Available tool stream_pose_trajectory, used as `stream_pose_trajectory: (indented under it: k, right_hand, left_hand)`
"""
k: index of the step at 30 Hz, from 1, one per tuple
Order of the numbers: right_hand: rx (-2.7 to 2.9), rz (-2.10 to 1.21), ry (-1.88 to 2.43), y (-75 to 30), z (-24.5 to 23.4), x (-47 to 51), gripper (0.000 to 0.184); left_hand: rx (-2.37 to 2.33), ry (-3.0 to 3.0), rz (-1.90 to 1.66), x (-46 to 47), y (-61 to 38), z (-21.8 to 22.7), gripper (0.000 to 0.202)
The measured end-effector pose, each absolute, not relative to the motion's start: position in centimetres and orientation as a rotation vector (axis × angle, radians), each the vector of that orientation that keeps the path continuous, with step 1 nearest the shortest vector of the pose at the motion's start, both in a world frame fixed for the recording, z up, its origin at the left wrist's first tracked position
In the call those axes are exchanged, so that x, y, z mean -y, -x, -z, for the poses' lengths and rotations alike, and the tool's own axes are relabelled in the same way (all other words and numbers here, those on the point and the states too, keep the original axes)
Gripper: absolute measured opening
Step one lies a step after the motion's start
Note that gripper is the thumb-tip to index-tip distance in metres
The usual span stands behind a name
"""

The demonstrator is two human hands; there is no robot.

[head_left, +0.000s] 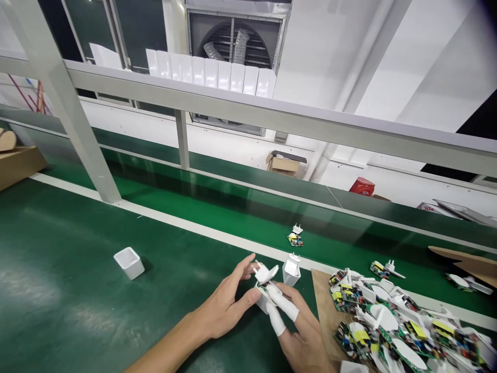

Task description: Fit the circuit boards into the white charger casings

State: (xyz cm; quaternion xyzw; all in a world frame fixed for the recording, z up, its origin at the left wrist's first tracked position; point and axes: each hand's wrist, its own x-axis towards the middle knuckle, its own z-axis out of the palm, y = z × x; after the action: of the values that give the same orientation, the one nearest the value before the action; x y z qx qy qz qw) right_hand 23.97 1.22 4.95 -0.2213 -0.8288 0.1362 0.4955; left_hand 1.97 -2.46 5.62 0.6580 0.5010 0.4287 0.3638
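Note:
Both my hands meet over the green work surface near the bottom centre. My left hand pinches the top of a small white charger piece with a plug cap. My right hand, with white finger cots on two fingers, grips the same piece from below. A finished white charger housing with prongs stands upright just beyond my right hand. An open white housing shell lies alone to the left.
A brown board at the right carries a heap of circuit boards and white caps. A board with a plug cap and another lie on the green conveyor belt. A grey frame post rises at left.

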Motion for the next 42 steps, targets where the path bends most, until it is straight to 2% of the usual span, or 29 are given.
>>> stream_pose_trajectory:
  k: [4,7,10,19,23,25,28,29,31,33,38,42]
  right_hand:
    - [2.099,-0.405,0.563,-24.0,-4.4,-1.3,0.039]
    - [2.164,-0.469,0.610,-23.7,-3.3,-1.3,0.033]
    - [2.135,-0.433,0.671,-23.7,-2.7,-1.2,0.036]
    - [2.226,-0.348,0.748,-23.6,-3.0,-0.7,0.042]
    - [2.228,-0.446,0.747,-23.3,-2.9,-0.8,0.035]
    - [2.109,-0.611,0.769,-23.3,-2.7,-1.0,0.029]
    - [1.661,-1.194,0.802,-23.1,-2.5,-1.2,0.029]
    - [1.457,-1.424,0.801,-23.0,-2.6,-1.2,0.035]
    - [1.130,-1.751,0.779,-22.8,-3.1,-1.1,0.044]
    - [1.011,-1.879,0.761,-22.6,-3.7,-0.8,0.047]
    - [1.042,-1.878,0.806,-22.1,-4.1,-0.3,0.049]
    - [1.122,-1.676,0.915,-22.6,-3.4,-0.8,0.046]
  left_hand:
    - [-1.270,-1.714,-1.205,2.3,-2.4,-5.4,0.067]
    - [-1.361,-1.709,-1.183,2.2,-2.9,-5.4,0.053]
    - [-1.402,-1.707,-1.152,2.0,-3.1,-5.4,0.043]
    - [-1.399,-1.668,-1.165,1.7,-3.2,-5.1,0.041]
    - [-1.378,-1.668,-1.158,1.6,-3.0,-4.8,0.040]
    - [-1.319,-1.667,-1.188,1.7,-3.0,-4.6,0.050]
    - [-1.197,-1.771,-1.245,2.1,-3.4,-4.6,0.106]
    - [-1.185,-1.837,-1.250,2.3,-3.7,-4.6,0.114]
    - [-1.199,-1.970,-1.261,2.7,-4.4,-4.8,0.106]
    - [-1.211,-2.057,-1.313,3.0,-5.1,-5.0,0.095]
    - [-1.231,-2.122,-1.414,3.1,-5.5,-5.4,0.090]
    - [-1.241,-2.195,-1.380,3.2,-5.0,-5.4,0.095]
